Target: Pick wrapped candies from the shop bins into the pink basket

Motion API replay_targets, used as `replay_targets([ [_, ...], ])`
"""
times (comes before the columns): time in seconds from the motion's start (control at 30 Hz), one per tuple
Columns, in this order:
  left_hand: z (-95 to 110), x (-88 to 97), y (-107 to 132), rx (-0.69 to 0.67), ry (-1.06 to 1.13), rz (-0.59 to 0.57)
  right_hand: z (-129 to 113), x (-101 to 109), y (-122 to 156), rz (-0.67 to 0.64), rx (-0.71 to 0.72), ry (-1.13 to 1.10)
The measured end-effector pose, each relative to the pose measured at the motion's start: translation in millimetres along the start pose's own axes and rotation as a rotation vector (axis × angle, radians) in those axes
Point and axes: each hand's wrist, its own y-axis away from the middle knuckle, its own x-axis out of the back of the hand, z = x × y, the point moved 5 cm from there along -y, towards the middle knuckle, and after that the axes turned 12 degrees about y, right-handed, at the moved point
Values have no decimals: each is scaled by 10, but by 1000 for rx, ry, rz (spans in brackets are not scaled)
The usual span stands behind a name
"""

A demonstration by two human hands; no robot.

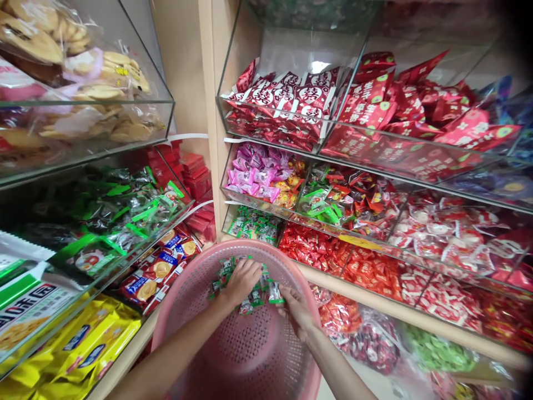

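Note:
A pink perforated plastic basket (175,311) stands in front of me, with green-wrapped candies (245,305) bunched at its far side. My left hand (244,279) reaches in from above, its fingers curled over part of the bunch; its palm side is hidden. At the right of the same bunch, my right hand (296,311) pinches a small green-and-clear wrapped candy (275,293) between thumb and fingers. Similar green packets fill a shelf bin (255,225) just beyond the basket rim.
Clear-fronted bins of red packets (287,100), purple-wrapped sweets (254,172) and red candies (312,247) rise ahead and to the right. On the left are bagged biscuits (112,72), green-edged packets (125,211) and yellow packs (83,339). A wooden post (214,111) stands between the shelves. Bagged sweets (375,339) lie low right.

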Motion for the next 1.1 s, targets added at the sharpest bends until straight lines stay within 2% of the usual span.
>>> replay_targets([
  [0.13, 170, -83, 268, -11, 195, -58, -199, 31, -63, 61, 213, 67],
  [0.27, 235, -201, 388, -5, 336, -142, -372, -124, -255, 84, 387, 149],
  [0.4, 226, -260, 412, 18, 309, -149, -418, -382, -531, 91, 464, 252],
  [0.53, 243, -313, 433, -10, 223, -157, -379, -537, -688, 157, 487, 499],
  [0.67, 253, -354, 451, 2, 238, -134, -420, -537, -624, 276, 610, 782],
  [0.87, 278, -359, 453, -12, 249, -121, -486, -491, -481, 311, 614, 1098],
  [0.97, 255, -349, 423, 10, 282, -86, -536, -454, -388, 315, 651, 1137],
  [1.1, 282, -314, 337, 17, 270, -75, -572, -309, -264, 302, 664, 1041],
])
